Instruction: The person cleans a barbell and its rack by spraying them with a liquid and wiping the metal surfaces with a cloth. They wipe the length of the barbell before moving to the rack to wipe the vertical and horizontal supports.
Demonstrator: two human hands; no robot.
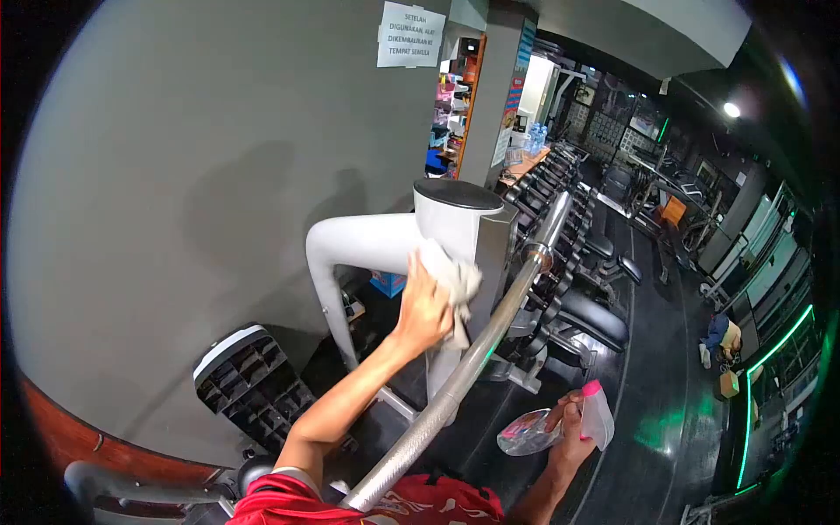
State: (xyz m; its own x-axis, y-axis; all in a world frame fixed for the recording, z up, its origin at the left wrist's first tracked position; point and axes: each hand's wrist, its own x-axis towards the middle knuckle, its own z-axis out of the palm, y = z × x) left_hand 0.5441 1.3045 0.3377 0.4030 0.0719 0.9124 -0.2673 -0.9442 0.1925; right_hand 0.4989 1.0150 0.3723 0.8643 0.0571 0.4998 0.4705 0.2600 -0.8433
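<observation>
My left hand presses a crumpled pale cloth against the white frame of a gym machine, just below its round black cap. The fingers are closed on the cloth. Lower right, my right hand grips a clear spray bottle with a pink and white spray head; the bottle is tilted on its side. Between my two arms a metal barbell runs diagonally, apart from both hands.
A rack of dumbbells stretches away behind the machine. A black step platform leans by the grey wall at left. A padded bench stands right of the bar. A person is low on the floor at far right, near a cardboard box.
</observation>
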